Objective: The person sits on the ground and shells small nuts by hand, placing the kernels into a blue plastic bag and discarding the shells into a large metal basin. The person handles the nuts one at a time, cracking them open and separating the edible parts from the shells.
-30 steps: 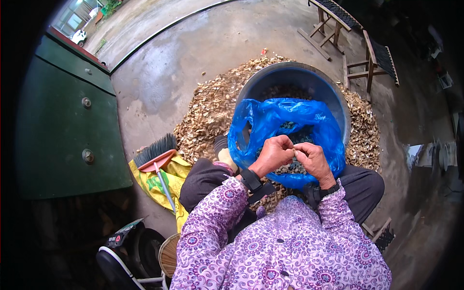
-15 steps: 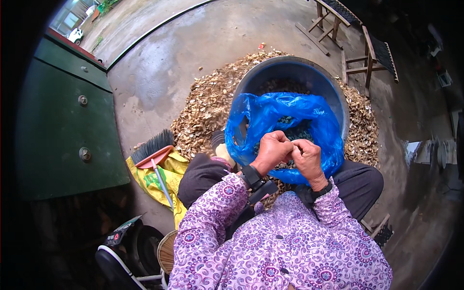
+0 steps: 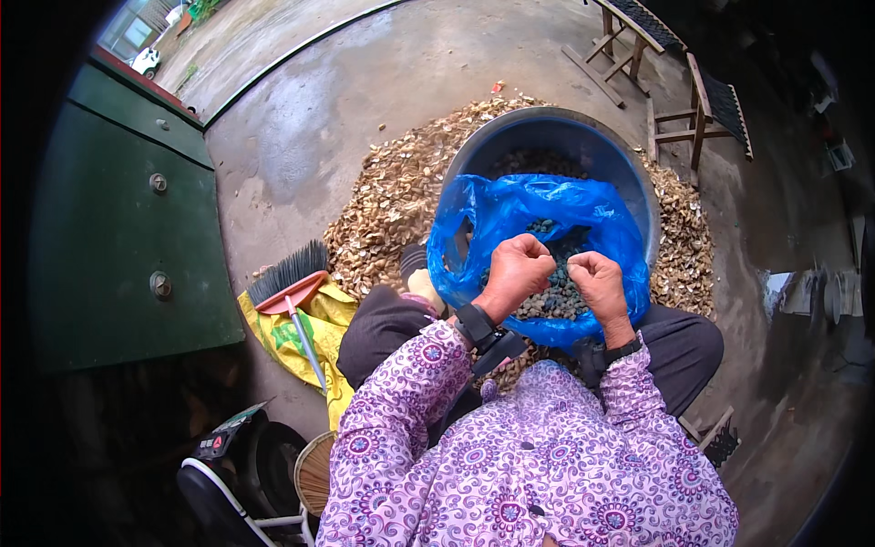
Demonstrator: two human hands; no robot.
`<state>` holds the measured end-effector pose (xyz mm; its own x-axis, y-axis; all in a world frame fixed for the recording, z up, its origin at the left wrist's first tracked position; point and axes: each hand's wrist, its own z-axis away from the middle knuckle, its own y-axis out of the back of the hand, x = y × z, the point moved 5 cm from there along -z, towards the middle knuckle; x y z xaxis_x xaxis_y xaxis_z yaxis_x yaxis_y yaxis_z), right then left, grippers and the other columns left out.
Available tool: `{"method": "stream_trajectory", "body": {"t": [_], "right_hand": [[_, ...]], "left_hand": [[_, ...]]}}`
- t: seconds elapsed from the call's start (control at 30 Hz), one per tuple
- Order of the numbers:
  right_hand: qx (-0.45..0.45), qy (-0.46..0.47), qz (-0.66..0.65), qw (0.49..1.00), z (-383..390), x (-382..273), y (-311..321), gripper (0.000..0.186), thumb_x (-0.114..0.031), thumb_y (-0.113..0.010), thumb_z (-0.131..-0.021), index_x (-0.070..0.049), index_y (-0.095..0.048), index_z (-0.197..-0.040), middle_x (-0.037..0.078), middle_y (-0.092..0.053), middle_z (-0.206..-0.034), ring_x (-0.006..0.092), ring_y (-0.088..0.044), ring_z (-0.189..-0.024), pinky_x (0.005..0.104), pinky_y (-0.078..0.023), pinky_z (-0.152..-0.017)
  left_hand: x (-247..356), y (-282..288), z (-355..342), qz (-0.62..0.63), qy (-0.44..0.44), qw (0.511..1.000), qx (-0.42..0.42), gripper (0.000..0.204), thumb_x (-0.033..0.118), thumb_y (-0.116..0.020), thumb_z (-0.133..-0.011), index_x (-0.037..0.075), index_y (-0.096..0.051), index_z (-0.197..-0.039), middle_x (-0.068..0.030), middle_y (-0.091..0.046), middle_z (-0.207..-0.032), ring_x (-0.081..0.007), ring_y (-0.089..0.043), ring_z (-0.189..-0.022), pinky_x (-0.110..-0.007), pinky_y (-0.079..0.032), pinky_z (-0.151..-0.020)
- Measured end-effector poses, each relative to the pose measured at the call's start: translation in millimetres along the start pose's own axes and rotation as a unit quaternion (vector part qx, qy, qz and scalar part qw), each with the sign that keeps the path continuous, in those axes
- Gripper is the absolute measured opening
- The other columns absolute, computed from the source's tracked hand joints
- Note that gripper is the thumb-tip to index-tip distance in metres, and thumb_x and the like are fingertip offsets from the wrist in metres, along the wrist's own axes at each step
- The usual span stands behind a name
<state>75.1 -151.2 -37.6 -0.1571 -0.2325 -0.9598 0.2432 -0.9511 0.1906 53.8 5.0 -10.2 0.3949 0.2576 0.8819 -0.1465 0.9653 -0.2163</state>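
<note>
My left hand (image 3: 518,275) and my right hand (image 3: 599,286) are raised over an open blue plastic bag (image 3: 583,196). The fingers of each hand are pinched; what they hold, if anything, is too small to make out. Between and below them, many small roundish grey-green pieces (image 3: 562,296) lie in the bag; I cannot tell their kind. The bag rests in and over the near side of a large metal basin (image 3: 643,178). More small brownish pieces (image 3: 540,164) show in the basin behind it.
A heap of light brown husks or shells (image 3: 392,196) spreads around the basin. On the left lie a broom (image 3: 290,292) and a yellow sack (image 3: 273,333), near a green metal panel (image 3: 128,237). Wooden folding stools (image 3: 697,114) stand at the far right.
My hands have moved apart; half a second ago their fingertips met over the bag. The right hand has shifted right, uncovering more pieces in the bag.
</note>
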Motion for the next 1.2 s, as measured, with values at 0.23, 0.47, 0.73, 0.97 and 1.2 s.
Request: {"method": "stream_trajectory", "body": {"t": [0.23, 0.47, 0.73, 0.97, 1.2], "right_hand": [[-0.12, -0.128, -0.296, 0.939, 10, -9, -18, 0.019, -0.023, -0.055, -0.082, -0.004, -0.056, -0.086, 0.0, -0.053, -0.063, 0.0072, -0.046, -0.05, 0.0193, -0.036, -0.045], [-0.06, -0.111, -0.335, 0.934, 1, 3, 23, 0.017, -0.018, -0.054, -0.083, -0.003, -0.053, -0.092, 0.001, -0.054, -0.068, 0.0046, -0.043, -0.049, 0.0165, -0.032, -0.038], [0.036, -0.053, -0.477, 0.877, -20, 32, 68, 0.04, -0.032, -0.052, -0.083, 0.0, -0.048, -0.106, 0.008, -0.055, -0.08, 0.0084, -0.05, -0.059, 0.0188, -0.039, -0.047], [-0.042, 0.075, 0.304, 0.949, -33, 78, -42, 0.026, -0.016, -0.064, -0.065, -0.003, -0.06, -0.087, 0.016, -0.06, -0.081, 0.0322, -0.057, -0.074, 0.0392, -0.045, -0.067], [-0.046, 0.118, 0.337, 0.933, -42, 108, -53, 0.02, -0.01, -0.06, -0.064, -0.003, -0.06, -0.083, 0.017, -0.059, -0.079, 0.0351, -0.054, -0.079, 0.0408, -0.044, -0.068]], "left_hand": [[11, -21, 4, -0.092, -0.058, 0.989, -0.096, 0.006, 0.003, -0.057, -0.068, -0.001, -0.054, -0.07, -0.0065, -0.056, -0.06, -0.0108, -0.054, -0.049, -0.023, -0.042, -0.043], [14, -19, 3, -0.13, -0.008, 0.987, -0.092, 0.019, 0.009, -0.057, -0.07, -0.004, -0.057, -0.084, -0.007, -0.058, -0.067, -0.0119, -0.055, -0.056, -0.025, -0.045, -0.051], [18, -1, -3, -0.034, -0.016, 0.998, -0.058, 0.02, 0.01, -0.056, -0.074, -0.003, -0.056, -0.09, -0.0063, -0.058, -0.071, -0.0122, -0.055, -0.059, -0.024, -0.046, -0.053], [15, 10, 2, 0.007, -0.019, 0.999, -0.045, 0.016, 0.009, -0.055, -0.074, -0.002, -0.055, -0.086, -0.0053, -0.057, -0.069, -0.011, -0.054, -0.057, -0.023, -0.045, -0.051], [17, 14, 2, -0.006, -0.017, 0.999, -0.035, 0.016, 0.009, -0.054, -0.074, -0.004, -0.055, -0.085, -0.0086, -0.059, -0.07, -0.0114, -0.054, -0.056, -0.023, -0.044, -0.05]]}}
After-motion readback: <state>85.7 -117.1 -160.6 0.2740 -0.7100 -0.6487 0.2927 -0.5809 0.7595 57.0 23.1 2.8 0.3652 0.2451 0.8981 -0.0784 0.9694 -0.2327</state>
